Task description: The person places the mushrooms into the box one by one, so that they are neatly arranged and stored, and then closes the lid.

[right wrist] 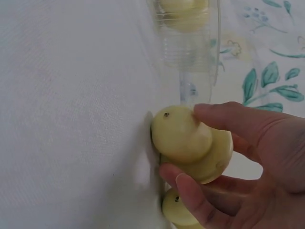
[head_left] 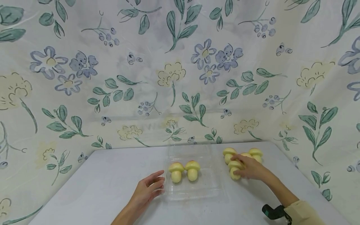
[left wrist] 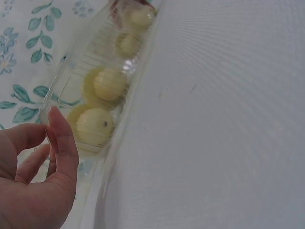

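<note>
My right hand (head_left: 251, 167) holds a pale yellow toy mushroom (head_left: 234, 173) at the right of the table, thumb on one side and fingers on the other. In the right wrist view the mushroom's round stem end (right wrist: 178, 136) has a small dark dot. More such mushrooms (head_left: 255, 152) stand right behind that hand, partly hidden by it. Left of them lies a clear plastic container (head_left: 194, 193) with two mushrooms (head_left: 192, 171) side by side in its left part. Against the container's left wall are the loosely bent fingers of my left hand (head_left: 146, 191).
The white table (head_left: 112, 175) reaches back to a floral cloth (head_left: 171, 103) hung behind it and along the sides. A dark strap device (head_left: 274, 212) sits at the right wrist, by a beige sleeve (head_left: 302, 214).
</note>
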Demonstrator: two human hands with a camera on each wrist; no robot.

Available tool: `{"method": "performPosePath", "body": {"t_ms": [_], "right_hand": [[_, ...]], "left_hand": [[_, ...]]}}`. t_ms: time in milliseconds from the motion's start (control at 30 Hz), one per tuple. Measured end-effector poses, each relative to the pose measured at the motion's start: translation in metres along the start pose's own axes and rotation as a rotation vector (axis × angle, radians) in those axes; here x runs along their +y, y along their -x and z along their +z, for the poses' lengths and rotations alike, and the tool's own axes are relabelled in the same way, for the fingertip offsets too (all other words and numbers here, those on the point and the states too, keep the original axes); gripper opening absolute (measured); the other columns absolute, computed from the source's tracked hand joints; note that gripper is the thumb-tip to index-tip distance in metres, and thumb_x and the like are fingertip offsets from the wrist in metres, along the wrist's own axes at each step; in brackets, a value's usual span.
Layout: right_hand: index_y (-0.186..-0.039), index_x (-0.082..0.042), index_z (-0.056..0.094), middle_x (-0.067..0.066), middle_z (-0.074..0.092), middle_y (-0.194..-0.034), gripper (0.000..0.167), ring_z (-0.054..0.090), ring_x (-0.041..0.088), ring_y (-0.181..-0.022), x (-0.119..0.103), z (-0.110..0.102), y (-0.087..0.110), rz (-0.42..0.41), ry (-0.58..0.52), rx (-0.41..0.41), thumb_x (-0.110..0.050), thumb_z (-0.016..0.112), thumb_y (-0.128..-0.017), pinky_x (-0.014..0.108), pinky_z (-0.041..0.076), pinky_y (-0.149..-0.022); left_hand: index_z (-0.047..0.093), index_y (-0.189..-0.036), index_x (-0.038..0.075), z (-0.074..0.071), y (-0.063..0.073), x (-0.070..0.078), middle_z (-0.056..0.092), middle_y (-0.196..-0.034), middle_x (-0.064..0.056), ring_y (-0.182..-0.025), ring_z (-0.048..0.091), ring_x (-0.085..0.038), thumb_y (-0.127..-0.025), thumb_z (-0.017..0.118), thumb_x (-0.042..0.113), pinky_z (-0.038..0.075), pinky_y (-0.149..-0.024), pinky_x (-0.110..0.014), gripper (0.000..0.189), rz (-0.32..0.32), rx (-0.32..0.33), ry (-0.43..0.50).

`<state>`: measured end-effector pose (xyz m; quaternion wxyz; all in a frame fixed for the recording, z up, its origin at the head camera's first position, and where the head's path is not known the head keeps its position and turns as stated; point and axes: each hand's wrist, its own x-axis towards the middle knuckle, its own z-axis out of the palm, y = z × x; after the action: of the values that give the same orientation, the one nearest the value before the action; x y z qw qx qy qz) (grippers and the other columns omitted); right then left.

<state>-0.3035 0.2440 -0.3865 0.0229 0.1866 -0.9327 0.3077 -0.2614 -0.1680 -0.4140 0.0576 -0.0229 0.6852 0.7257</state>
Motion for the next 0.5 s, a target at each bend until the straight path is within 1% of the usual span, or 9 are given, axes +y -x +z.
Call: {"method": "performPosePath", "body": {"t_ms": [100,200,300,500], "right_hand": [[-0.123,-0.011,0.059,0.014,0.062,-0.118,0.053,0.054,0.020,-0.090,-0.0008,0.0016,0.0001,-0.011,0.051,0.003,-0.018,0.083,-0.076,0.030,0.044,-0.072],[-0.125,-0.011,0.058,0.014,0.062,-0.121,0.059,0.053,0.021,-0.095,-0.0004,0.0034,-0.0004,-0.021,0.062,-0.001,-0.016,0.085,-0.073,0.032,0.044,-0.076],[-0.126,-0.010,0.056,0.015,0.061,-0.122,0.062,0.053,0.022,-0.095,0.0008,0.0054,-0.0012,-0.029,0.046,-0.006,-0.014,0.085,-0.072,0.031,0.044,-0.075],[-0.127,-0.008,0.055,0.016,0.060,-0.121,0.062,0.050,0.021,-0.092,0.0017,0.0071,-0.0013,-0.066,0.028,-0.015,-0.014,0.085,-0.073,0.027,0.041,-0.073]], "left_hand": [[0.050,-0.141,0.002,0.0002,-0.0001,-0.0001,0.060,-0.109,-0.004,-0.088,0.058,-0.014,-0.092,0.067,0.010,0.058,-0.074,-0.025,0.053,0.001,0.001,-0.003],[0.051,-0.141,0.003,0.0006,-0.0002,0.0000,0.060,-0.109,-0.005,-0.088,0.058,-0.014,-0.092,0.068,0.010,0.058,-0.074,-0.025,0.052,0.000,0.005,-0.003],[0.051,-0.140,0.003,0.0007,-0.0002,-0.0001,0.060,-0.109,-0.005,-0.088,0.058,-0.014,-0.092,0.067,0.010,0.058,-0.074,-0.025,0.052,0.003,0.006,-0.004],[0.051,-0.141,0.003,-0.0005,-0.0003,-0.0010,0.061,-0.108,-0.004,-0.087,0.058,-0.014,-0.092,0.067,0.010,0.058,-0.074,-0.025,0.052,0.008,-0.002,-0.006]]}}
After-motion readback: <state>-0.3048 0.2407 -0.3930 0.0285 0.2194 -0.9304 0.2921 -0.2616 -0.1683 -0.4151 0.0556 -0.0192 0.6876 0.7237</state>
